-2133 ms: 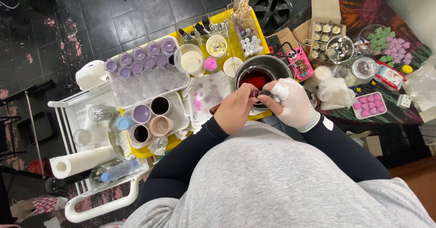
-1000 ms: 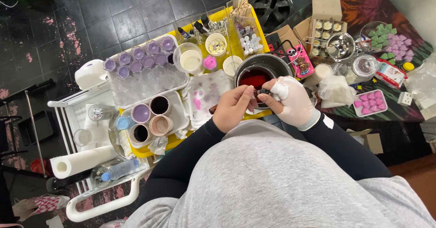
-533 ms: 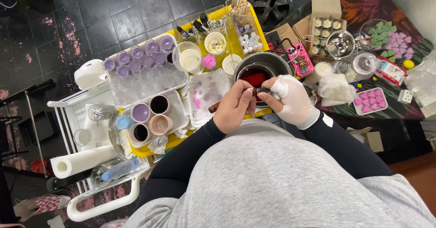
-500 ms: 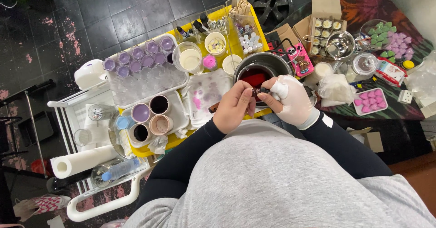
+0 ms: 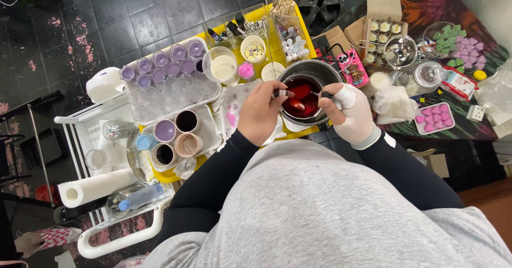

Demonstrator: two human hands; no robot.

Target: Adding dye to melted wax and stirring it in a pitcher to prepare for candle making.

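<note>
A small item, too tiny to be identified, is pinched in the left hand (image 5: 261,112) over the metal pot (image 5: 308,91) of red liquid. The gloved right hand (image 5: 349,112) is closed on a utensil whose tip is hidden in the pot just beside it. Little has changed since earlier; both hands have stayed at the pot.

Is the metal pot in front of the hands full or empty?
Partly full: the metal pot holds dark red liquid below its rim. The left hand and gloved right hand are at its edges.
</note>
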